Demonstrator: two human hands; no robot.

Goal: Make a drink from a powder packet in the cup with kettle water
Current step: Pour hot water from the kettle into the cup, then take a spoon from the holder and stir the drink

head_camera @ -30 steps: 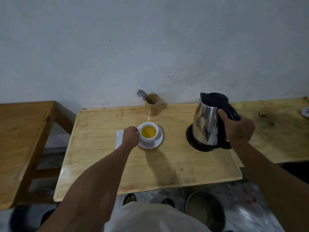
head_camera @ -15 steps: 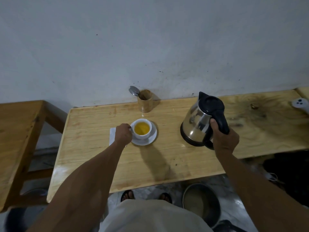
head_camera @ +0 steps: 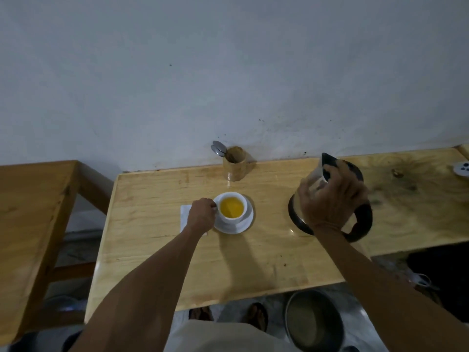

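One cup [head_camera: 232,209], one saucer [head_camera: 237,226], one kettle [head_camera: 330,196], one wooden holder [head_camera: 234,166] with a single spoon [head_camera: 218,148] in it, and one white sheet of paper [head_camera: 184,215] are on the desk [head_camera: 157,240]; two hands are in view. The cup is white, upright, and sits in the middle of the white saucer near the centre of the desk, filled almost to the rim with a clear yellow-orange liquid. The left hand [head_camera: 201,215] is at the cup's left side, its grip closed around the handle (the handle itself is hidden under the fingers). It also covers part of the paper, which lies flat just left of the saucer. The kettle, steel-bodied with a black lid, handle and base ring, stands well to the right of the cup. The right hand [head_camera: 332,199] lies over its top and front, fingers spread and curved against the body rather than on the handle; whether that grip is actually clamped on it I cannot tell, since the picture is blurred there. The holder stands at the back edge against the grey wall, behind the cup, with the spoon bowl sticking up to its left. A small white round object [head_camera: 462,168] sits at the far right edge. A second wooden table [head_camera: 30,204] stands to the left, apart. Below the desk's front edge, a round metal basin [head_camera: 314,323] rests on the floor beside the person's two sandalled feet [head_camera: 257,315].
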